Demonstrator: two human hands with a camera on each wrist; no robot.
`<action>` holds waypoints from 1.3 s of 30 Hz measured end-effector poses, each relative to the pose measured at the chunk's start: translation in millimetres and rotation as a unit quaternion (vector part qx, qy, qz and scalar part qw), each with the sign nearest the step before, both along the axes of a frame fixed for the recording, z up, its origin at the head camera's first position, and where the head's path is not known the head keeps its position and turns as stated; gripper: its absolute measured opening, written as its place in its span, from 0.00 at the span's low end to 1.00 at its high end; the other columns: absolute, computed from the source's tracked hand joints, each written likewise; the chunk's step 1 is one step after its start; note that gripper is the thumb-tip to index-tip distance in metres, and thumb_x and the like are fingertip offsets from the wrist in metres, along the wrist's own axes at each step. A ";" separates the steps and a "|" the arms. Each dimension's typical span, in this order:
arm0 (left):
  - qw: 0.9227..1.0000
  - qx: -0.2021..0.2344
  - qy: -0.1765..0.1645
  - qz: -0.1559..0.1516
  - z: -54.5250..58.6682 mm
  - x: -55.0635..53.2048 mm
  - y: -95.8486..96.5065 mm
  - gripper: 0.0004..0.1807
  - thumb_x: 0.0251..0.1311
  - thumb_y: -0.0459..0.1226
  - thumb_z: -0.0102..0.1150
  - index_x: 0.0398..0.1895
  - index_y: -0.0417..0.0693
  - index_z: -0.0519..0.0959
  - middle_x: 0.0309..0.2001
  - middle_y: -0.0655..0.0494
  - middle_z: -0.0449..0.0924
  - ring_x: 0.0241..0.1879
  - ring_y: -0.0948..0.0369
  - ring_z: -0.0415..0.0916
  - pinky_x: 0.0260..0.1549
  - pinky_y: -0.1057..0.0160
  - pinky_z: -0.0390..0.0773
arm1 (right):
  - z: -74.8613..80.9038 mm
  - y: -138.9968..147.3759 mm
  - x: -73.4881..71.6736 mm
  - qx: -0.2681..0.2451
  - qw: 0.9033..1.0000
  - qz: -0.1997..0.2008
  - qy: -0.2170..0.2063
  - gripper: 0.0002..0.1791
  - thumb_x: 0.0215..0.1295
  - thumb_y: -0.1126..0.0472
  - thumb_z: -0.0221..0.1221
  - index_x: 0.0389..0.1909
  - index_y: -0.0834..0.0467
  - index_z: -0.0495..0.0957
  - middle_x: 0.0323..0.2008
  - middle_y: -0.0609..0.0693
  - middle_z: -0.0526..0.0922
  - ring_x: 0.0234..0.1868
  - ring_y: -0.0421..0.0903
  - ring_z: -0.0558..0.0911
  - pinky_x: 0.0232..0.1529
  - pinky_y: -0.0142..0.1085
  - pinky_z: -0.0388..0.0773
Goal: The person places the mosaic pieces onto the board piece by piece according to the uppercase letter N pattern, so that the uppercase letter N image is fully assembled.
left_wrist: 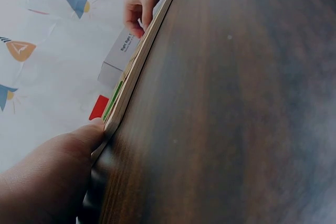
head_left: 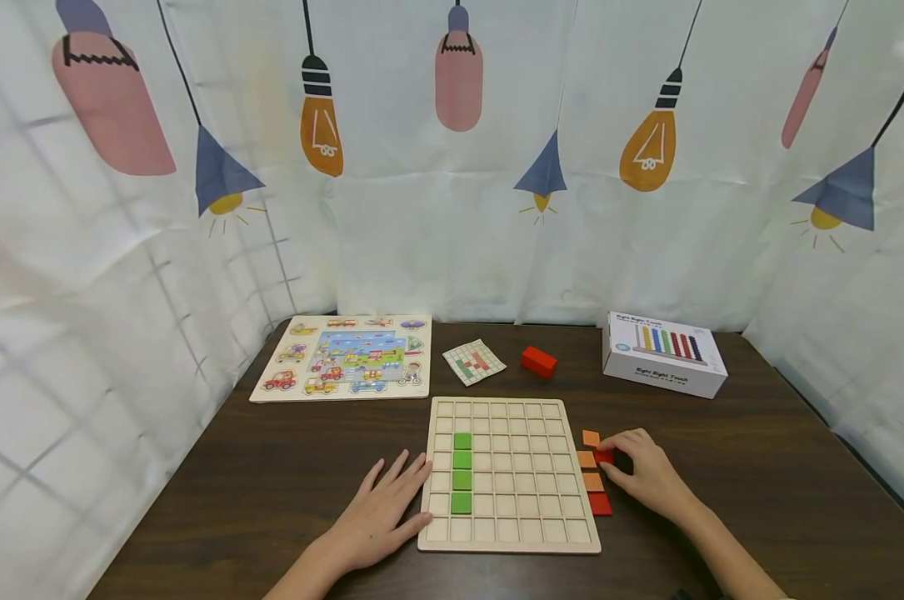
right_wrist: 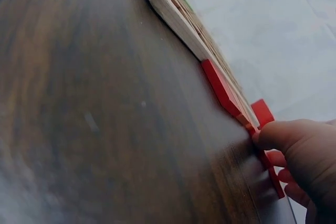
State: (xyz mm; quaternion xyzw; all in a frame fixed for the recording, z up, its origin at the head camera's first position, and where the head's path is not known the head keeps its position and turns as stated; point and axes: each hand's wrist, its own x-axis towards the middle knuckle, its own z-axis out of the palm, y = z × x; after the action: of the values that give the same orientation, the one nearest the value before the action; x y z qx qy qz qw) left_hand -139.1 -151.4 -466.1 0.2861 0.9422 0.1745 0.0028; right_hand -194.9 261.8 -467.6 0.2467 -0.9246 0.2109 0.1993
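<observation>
A wooden grid board (head_left: 530,533) lies flat, four-sided, with a column of several green tiles (head_left: 461,460) in its left part. My left hand (head_left: 377,521) rests at the board's left edge, fingers spread and fairly straight, fingertips and thumb right at the rim. Beyond the right edge, my right hand (head_left: 650,475) pinches a red tile (head_left: 605,457) between thumb and fingers, low over the table. Several orange tiles (head_left: 592,482) line the board's right edge, with another red tile (head_left: 599,504) below them. In the right wrist view, the thumb (right_wrist: 273,134) covers part of the pinched tile.
Behind the board lie a small pattern card (head_left: 474,362) and a red block (head_left: 539,362). A picture puzzle board (head_left: 272,367) is at the back left, a white box (head_left: 661,379) at the back right. A printed curtain (head_left: 422,250) hangs behind the dark table (head_left: 219,500).
</observation>
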 end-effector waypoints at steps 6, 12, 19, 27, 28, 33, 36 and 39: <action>1.000 0.002 0.007 -0.003 -0.5 -0.4 -1.0 0.37 0.65 0.60 0.35 0.71 0.50 0.53 0.70 0.55 0.51 0.69 0.51 0.42 0.61 0.42 0.39 | 0.3 0.1 -1.2 -0.005 1.000 -0.007 0.004 0.13 0.43 0.66 0.71 0.32 0.52 0.81 0.33 0.41 0.79 0.37 0.42 0.71 0.35 0.42 0.74; 1.000 0.003 0.004 -0.001 -1.5 -0.4 -1.8 0.37 0.65 0.60 0.35 0.71 0.50 0.52 0.70 0.56 0.51 0.69 0.51 0.42 0.61 0.42 0.39 | 3.7 -1.6 -3.1 -0.012 1.000 -0.007 0.008 0.14 0.43 0.66 0.70 0.32 0.52 0.80 0.31 0.40 0.77 0.34 0.39 0.69 0.31 0.36 0.73; 1.000 0.002 0.005 -0.003 -2.2 -0.5 -2.1 0.37 0.65 0.60 0.34 0.71 0.51 0.52 0.70 0.55 0.51 0.69 0.50 0.42 0.61 0.41 0.39 | 10.3 -8.3 -6.3 -0.012 1.000 -0.002 0.013 0.12 0.45 0.64 0.70 0.33 0.52 0.81 0.32 0.41 0.78 0.34 0.40 0.70 0.31 0.37 0.73; 1.000 0.009 0.010 -0.002 -2.2 -0.7 -2.3 0.37 0.65 0.60 0.36 0.71 0.50 0.53 0.70 0.55 0.52 0.69 0.51 0.43 0.61 0.42 0.39 | 21.1 -21.1 -8.8 -0.025 0.999 0.026 0.017 0.12 0.46 0.65 0.69 0.33 0.54 0.81 0.31 0.41 0.78 0.34 0.40 0.69 0.29 0.33 0.70; 1.000 0.011 0.013 -0.002 -2.1 -0.7 -2.2 0.37 0.65 0.59 0.36 0.71 0.49 0.54 0.70 0.54 0.52 0.69 0.50 0.43 0.60 0.41 0.40 | 21.7 -22.9 -9.6 -0.027 0.999 0.029 0.014 0.12 0.46 0.66 0.69 0.33 0.54 0.81 0.31 0.41 0.77 0.34 0.40 0.68 0.28 0.32 0.69; 1.000 0.011 0.013 -0.003 -1.2 0.1 -1.7 0.36 0.65 0.59 0.36 0.71 0.49 0.54 0.70 0.54 0.52 0.69 0.50 0.43 0.60 0.41 0.39 | 25.4 -33.7 -12.0 -0.031 0.999 0.045 -0.001 0.12 0.48 0.66 0.68 0.34 0.52 0.80 0.33 0.41 0.77 0.36 0.41 0.69 0.30 0.33 0.71; 1.000 0.014 0.010 -0.005 -0.7 0.3 -1.1 0.36 0.65 0.59 0.36 0.71 0.49 0.53 0.70 0.54 0.52 0.69 0.50 0.43 0.60 0.41 0.39 | 26.9 -41.7 -12.3 -0.033 0.998 0.054 -0.001 0.12 0.48 0.64 0.69 0.34 0.52 0.81 0.35 0.41 0.78 0.38 0.40 0.70 0.34 0.37 0.74; 1.000 0.015 0.010 -0.006 -0.8 -0.1 -0.6 0.36 0.65 0.58 0.36 0.71 0.49 0.53 0.70 0.54 0.52 0.69 0.50 0.43 0.60 0.41 0.39 | 27.4 -50.4 -12.6 -0.040 0.997 0.070 0.001 0.12 0.47 0.63 0.69 0.34 0.52 0.81 0.35 0.41 0.78 0.36 0.41 0.70 0.32 0.34 0.72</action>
State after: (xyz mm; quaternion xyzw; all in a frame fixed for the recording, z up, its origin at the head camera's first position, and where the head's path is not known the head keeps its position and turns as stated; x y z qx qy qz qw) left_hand -139.2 -152.0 -466.9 0.2938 0.9376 0.1859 -0.0096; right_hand -207.5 211.4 -440.1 0.3032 -0.8956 0.2609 0.1948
